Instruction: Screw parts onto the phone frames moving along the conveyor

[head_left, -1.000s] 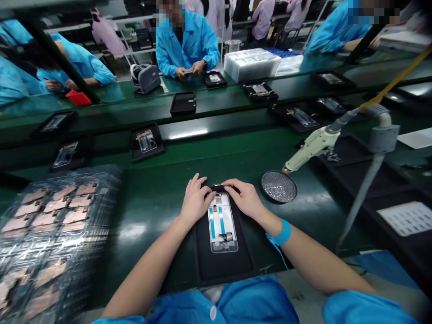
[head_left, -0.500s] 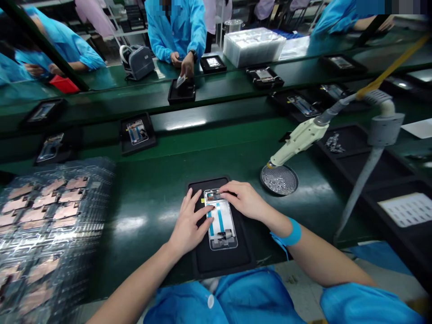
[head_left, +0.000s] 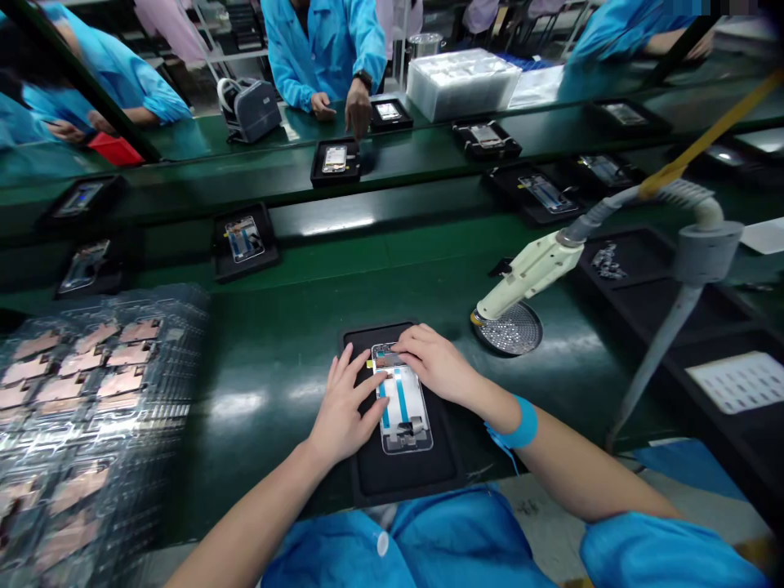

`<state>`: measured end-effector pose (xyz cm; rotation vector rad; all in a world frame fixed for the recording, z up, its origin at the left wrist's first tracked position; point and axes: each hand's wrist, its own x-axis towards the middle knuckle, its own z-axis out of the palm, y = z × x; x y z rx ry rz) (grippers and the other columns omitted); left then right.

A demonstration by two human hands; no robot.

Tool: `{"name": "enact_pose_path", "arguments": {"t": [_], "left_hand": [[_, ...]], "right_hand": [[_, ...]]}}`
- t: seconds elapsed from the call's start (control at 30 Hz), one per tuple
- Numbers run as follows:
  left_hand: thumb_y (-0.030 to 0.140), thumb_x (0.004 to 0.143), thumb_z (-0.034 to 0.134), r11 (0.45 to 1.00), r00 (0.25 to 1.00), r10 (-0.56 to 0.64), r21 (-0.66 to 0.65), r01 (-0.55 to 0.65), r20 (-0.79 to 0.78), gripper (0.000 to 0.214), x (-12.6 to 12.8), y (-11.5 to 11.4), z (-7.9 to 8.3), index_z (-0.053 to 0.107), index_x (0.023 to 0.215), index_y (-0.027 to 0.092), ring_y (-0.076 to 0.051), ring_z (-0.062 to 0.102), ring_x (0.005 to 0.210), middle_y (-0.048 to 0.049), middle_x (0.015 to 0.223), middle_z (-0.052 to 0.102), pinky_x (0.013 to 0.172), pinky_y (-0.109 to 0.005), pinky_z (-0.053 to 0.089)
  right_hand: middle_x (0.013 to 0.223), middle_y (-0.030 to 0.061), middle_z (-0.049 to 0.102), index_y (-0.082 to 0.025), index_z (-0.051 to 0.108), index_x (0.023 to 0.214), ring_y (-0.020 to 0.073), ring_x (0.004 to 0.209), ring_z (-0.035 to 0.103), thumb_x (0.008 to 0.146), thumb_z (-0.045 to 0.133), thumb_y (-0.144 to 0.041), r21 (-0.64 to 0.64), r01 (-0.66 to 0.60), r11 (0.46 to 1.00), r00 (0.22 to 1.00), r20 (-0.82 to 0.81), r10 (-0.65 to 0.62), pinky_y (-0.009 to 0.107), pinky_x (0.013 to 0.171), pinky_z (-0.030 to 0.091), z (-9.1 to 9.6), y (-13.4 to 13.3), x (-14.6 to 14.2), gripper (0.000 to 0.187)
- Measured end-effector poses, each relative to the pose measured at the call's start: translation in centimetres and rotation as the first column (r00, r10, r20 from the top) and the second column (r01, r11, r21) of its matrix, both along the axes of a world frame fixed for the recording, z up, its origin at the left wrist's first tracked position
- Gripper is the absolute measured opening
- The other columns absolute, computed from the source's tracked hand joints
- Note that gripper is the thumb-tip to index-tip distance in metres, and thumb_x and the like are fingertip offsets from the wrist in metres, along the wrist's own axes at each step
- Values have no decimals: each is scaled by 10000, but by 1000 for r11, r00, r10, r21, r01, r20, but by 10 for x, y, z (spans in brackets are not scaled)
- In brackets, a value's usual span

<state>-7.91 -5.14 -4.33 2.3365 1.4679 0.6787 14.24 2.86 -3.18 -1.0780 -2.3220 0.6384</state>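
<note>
A phone frame (head_left: 401,404) with blue strips and a white backing lies on a black mat (head_left: 401,478) on the green belt. My left hand (head_left: 346,404) rests spread-fingered on the frame's left side. My right hand (head_left: 436,365) curves over the frame's far end, fingertips on its top edge, and partly hides that end. A blue wrist strap (head_left: 523,422) circles my right wrist. The small parts under my right fingers are hidden.
A stacked clear tray of copper-coloured parts (head_left: 91,392) stands left. To the right, a hanging electric screwdriver (head_left: 527,273) sits above a round mesh dish (head_left: 508,329). Black trays with phones line the belt beyond; a co-worker's hand (head_left: 358,108) is across it.
My left hand has moved from the frame's far end down its left side. The co-worker's hand has let go of a phone, which now lies in the black tray.
</note>
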Motion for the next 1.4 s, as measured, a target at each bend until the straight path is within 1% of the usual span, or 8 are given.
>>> {"name": "enact_pose_path", "arguments": {"t": [0.17, 0.37, 0.73, 0.83, 1.07, 1.3, 1.33, 1.4], "left_hand": [[318, 980, 535, 999, 995, -43, -16, 42, -88, 588, -1, 7, 7, 407, 1541, 198, -354, 205, 1552, -148, 1616, 382, 1209, -654, 261], [320, 984, 507, 992, 967, -127, -41, 120, -221, 512, 3, 10, 15, 503, 1476, 180, -372, 298, 1517, -127, 1578, 450, 1203, -695, 226], [344, 991, 561, 980, 984, -142, 122, 154, -107, 371, -4, 50, 14, 646, 1321, 196, -322, 411, 1468, -135, 1410, 622, 1217, -584, 303], [400, 957, 610, 985, 988, -122, 112, 132, -95, 461, -2, 59, 11, 614, 1362, 179, -352, 304, 1519, -161, 1532, 498, 1215, -613, 288], [412, 976, 586, 986, 986, -143, 77, 151, -90, 357, -4, 58, 9, 711, 1238, 204, -346, 327, 1510, -125, 1489, 557, 1220, -616, 284], [385, 1015, 513, 983, 968, -76, 144, 113, -239, 358, 6, 51, 12, 706, 1249, 195, -376, 362, 1488, -141, 1446, 598, 1158, -650, 360], [391, 1014, 511, 985, 966, -59, 144, 97, -252, 367, 8, 49, 12, 699, 1262, 196, -387, 371, 1480, -148, 1441, 601, 1150, -671, 354], [401, 1009, 512, 988, 964, -28, 138, 66, -263, 382, 10, 45, 11, 684, 1288, 204, -405, 384, 1469, -157, 1445, 594, 1137, -710, 336]], "right_hand": [[1189, 156, 671, -157, 721, 1129, 305, 1082, 577, 982, 518, -169, 189, 55, 980, 991, 113, -78, 482, 860, 548, 4, -10, -4, 251], [1405, 143, 619, -140, 583, 1392, 326, 1332, 531, 997, 528, -236, 210, -169, 963, 965, 232, 119, 585, 1092, 476, 6, -33, 14, 410], [1523, 166, 504, -150, 434, 1518, 323, 1455, 428, 989, 535, -289, 167, -153, 974, 976, 182, 122, 613, 1127, 446, -13, -39, 19, 556], [1494, 165, 537, -181, 454, 1503, 294, 1442, 454, 996, 533, -280, 234, -68, 970, 997, -8, 72, 581, 1143, 448, -16, -36, 23, 523], [1288, 142, 660, -231, 614, 1313, 292, 1188, 644, 962, 538, -170, 357, 319, 878, 913, -364, -184, 539, 1011, 552, -1, -24, 41, 364], [1321, 162, 565, -225, 578, 1300, 350, 1300, 536, 924, 637, -317, 372, 820, 435, 565, -649, -510, 594, 1105, 443, 15, -4, 72, 391], [1362, 171, 540, -220, 527, 1352, 350, 1321, 522, 903, 674, -367, 326, 831, 450, 543, -649, -533, 589, 1119, 434, 20, 6, 74, 495], [1368, 174, 558, -216, 457, 1410, 324, 1240, 594, 864, 714, -460, 165, 755, 635, 583, -611, -535, 537, 1059, 507, 30, 28, 75, 651]]}}
